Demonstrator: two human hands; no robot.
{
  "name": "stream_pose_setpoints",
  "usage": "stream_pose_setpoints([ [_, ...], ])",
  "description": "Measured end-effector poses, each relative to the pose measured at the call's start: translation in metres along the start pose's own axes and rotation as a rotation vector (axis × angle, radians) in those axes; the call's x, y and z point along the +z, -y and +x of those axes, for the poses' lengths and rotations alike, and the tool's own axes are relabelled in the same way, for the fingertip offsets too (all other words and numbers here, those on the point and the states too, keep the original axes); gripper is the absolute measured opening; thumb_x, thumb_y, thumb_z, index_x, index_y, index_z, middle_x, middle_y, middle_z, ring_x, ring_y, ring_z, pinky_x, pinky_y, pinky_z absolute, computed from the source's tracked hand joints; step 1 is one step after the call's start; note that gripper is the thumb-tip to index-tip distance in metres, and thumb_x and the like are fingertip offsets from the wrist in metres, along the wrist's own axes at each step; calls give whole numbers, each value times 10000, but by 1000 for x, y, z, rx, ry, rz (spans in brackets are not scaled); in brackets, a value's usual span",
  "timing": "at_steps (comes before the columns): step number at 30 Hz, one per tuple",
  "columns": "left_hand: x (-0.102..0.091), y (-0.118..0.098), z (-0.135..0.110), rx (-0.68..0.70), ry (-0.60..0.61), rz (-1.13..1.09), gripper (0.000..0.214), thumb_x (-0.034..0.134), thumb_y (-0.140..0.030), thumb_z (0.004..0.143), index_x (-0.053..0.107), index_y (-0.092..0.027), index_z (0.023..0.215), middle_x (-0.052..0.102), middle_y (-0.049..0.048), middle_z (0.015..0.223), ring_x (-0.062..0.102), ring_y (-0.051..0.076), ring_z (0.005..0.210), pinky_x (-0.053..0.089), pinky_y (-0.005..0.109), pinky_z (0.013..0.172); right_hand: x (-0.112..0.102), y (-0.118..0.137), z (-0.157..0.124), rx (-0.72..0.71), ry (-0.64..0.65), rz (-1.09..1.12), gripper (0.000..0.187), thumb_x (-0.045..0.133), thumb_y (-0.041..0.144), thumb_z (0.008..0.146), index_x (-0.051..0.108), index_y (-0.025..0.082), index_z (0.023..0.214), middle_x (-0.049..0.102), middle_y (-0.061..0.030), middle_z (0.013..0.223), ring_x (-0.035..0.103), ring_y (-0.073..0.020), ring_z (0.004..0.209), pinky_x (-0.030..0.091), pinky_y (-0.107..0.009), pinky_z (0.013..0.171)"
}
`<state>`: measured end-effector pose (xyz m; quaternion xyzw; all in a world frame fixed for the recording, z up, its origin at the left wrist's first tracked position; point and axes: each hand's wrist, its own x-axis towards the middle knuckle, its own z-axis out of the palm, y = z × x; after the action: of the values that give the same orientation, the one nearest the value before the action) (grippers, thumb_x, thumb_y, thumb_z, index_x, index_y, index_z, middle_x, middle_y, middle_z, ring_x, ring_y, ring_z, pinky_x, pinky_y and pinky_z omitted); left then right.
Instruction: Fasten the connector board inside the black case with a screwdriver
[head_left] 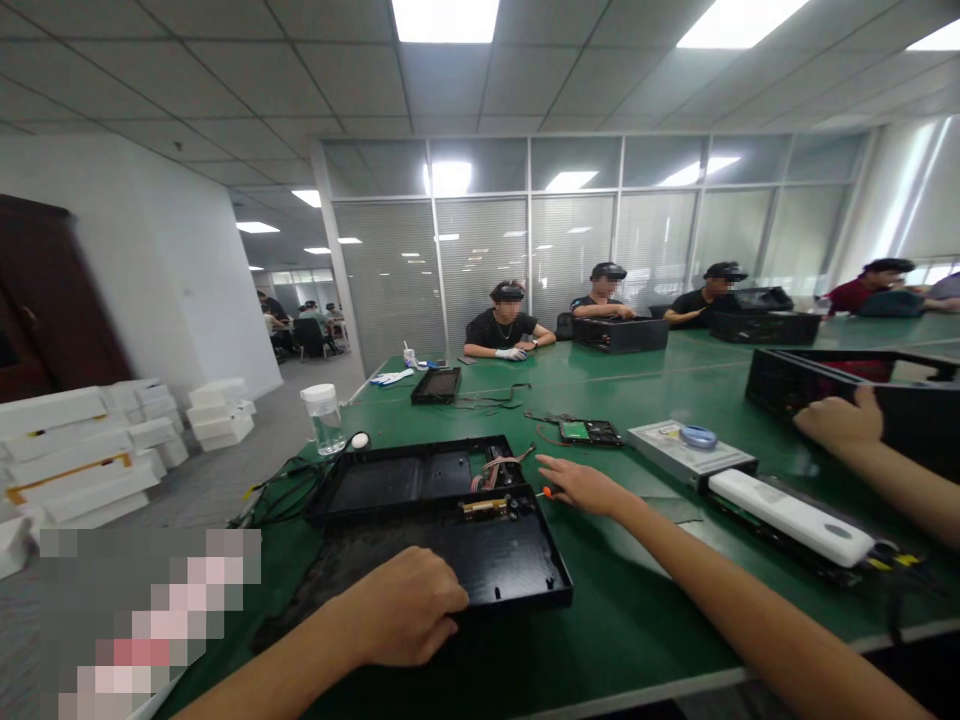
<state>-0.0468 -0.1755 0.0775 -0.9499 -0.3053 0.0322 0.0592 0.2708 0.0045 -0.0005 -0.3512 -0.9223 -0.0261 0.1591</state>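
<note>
A black open device case lies on the green table in front of me, with a gold part and loose wires inside near its right side. My left hand rests closed on the case's near edge, fingers curled over it. My right hand is stretched out beside the case's right edge, fingers extended, touching a small orange-tipped tool lying on the table.
A clear plastic bottle stands at the left table edge. A small circuit board, a grey flat drive and a white bar-shaped device lie to the right. Another person's hand rests at a black chassis. Several people sit opposite.
</note>
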Motion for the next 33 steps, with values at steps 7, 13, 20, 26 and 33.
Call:
stream_pose_setpoints([
  [7,26,14,25,-97,89,-11,144,590,-339,702,657,-212,708,637,66,674,597,221,678,452,307,612,-17,-38,-17,193,1,47,232,465,285,806,643,140,842,639,-78,815,565,-181,766,400,-279,718],
  [13,17,51,78,-86,51,-121,284,581,-430,732,627,-225,923,640,34,792,593,178,725,438,244,642,-9,5,-3,178,3,109,382,383,409,850,627,135,746,614,-46,656,514,-135,585,339,-232,584],
  [20,62,84,134,106,-63,124,128,500,-129,788,606,-181,838,601,43,872,547,179,879,431,259,779,-11,18,0,128,3,-38,265,426,308,839,630,148,785,644,-76,771,553,-158,724,329,-229,644],
  [26,77,80,131,76,-142,207,177,412,-89,824,580,-139,795,571,84,836,541,183,824,454,276,732,-8,11,-3,166,-16,-4,275,432,323,830,626,146,748,643,-72,741,555,-158,687,333,-234,623],
  [33,74,69,129,91,-177,326,144,392,-113,841,534,-129,829,556,100,837,534,201,811,410,390,836,-1,30,3,228,48,399,451,356,457,852,619,122,705,632,-36,599,544,-116,508,375,-202,525],
])
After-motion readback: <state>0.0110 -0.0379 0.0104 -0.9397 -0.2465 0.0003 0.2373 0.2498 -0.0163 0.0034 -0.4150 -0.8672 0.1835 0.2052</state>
